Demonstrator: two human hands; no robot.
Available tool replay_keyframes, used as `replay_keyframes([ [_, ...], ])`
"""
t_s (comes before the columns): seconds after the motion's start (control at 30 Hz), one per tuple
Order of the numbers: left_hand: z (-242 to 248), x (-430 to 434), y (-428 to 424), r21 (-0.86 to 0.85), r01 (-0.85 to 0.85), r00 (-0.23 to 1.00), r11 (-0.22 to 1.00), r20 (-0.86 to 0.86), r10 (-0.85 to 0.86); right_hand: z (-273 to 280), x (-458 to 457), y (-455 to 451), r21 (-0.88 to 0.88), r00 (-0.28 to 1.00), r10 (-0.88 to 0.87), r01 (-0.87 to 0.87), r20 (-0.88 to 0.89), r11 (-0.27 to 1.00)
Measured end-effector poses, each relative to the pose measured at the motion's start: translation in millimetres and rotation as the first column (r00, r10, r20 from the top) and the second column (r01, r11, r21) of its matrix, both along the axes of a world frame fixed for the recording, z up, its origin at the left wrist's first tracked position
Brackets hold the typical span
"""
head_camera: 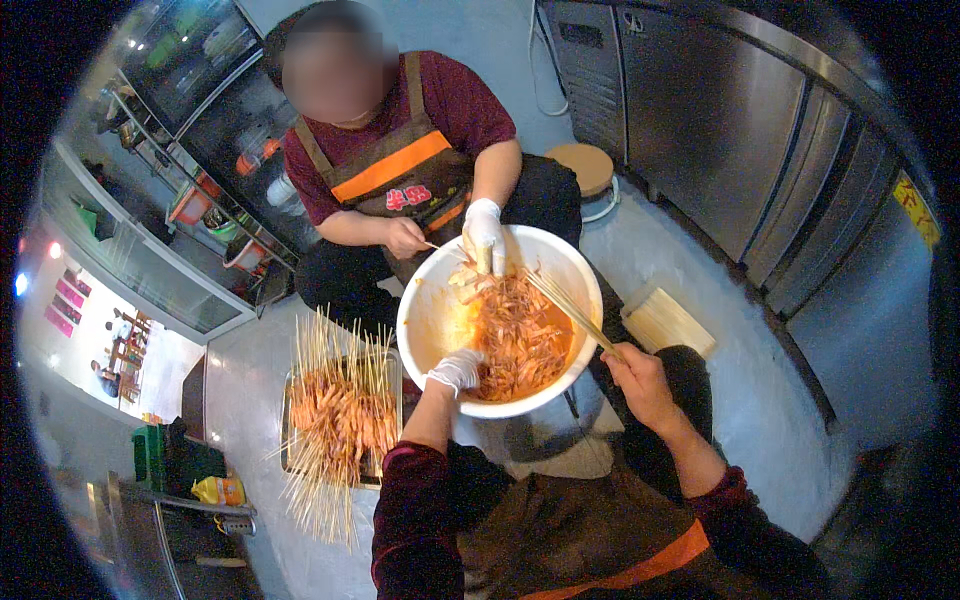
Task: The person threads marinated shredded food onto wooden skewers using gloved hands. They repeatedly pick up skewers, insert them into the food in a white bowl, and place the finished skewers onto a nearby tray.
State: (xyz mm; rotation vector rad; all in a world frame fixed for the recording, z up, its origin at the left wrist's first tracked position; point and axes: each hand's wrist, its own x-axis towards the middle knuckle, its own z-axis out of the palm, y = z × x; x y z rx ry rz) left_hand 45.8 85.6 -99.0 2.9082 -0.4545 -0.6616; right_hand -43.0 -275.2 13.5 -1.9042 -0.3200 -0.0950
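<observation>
A large white bowl (592,300) holds marinated meat strips (517,337) in reddish-orange sauce. My left hand (456,370), in a thin white glove, reaches over the near-left rim to the meat. Its fingertips are partly hidden, so I cannot tell whether they grip a piece. Bare, my right hand (641,382) grips a bundle of bamboo skewers (562,296) slanting over the bowl's right side. Across from me, a co-worker's gloved hand (484,232) dips into the same bowl. The co-worker's other hand (405,238), ungloved, pinches a thin skewer at the rim.
On the floor at left, a metal tray (398,375) bears many loaded meat skewers (337,412). A pale wooden-looking block (667,322) lies right of my knee. Stainless steel cabinets (697,112) line the right, near a round stool (581,169). Shelves (202,199) stand left.
</observation>
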Motion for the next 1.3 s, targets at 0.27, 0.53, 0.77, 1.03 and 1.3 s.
replay_keyframes([
  [0.27,22.2,-3.3,-16.3,0.072,0.192,0.972,0.979,-0.155,-0.179,0.9,-3.4,8.2,-0.036,0.997,0.015,-0.013,0.072,0.999],
  [0.53,59.6,-16.7,-33.6,-0.388,-0.292,0.95,0.874,-0.224,0.218,-9.8,-1.8,11.8,-0.077,0.992,0.011,-0.001,0.127,0.997],
  [0.77,62.1,-7.4,-54.8,-0.674,-0.392,0.917,0.626,-0.236,0.321,-5.2,-0.6,10.5,-0.099,0.994,0.012,-0.001,0.113,0.995],
  [1.03,26.3,-1.2,-44.3,-0.425,-0.13,0.987,0.896,0.029,0.157,-6.3,-1.5,7.6,-0.081,0.989,0.026,-0.015,0.142,0.997],
  [1.3,21.3,-1.6,-42.2,-0.134,0.05,0.79,0.99,0.611,0.043,-8.1,-1.6,6.6,-0.047,0.993,0.039,-0.034,0.107,0.998],
])
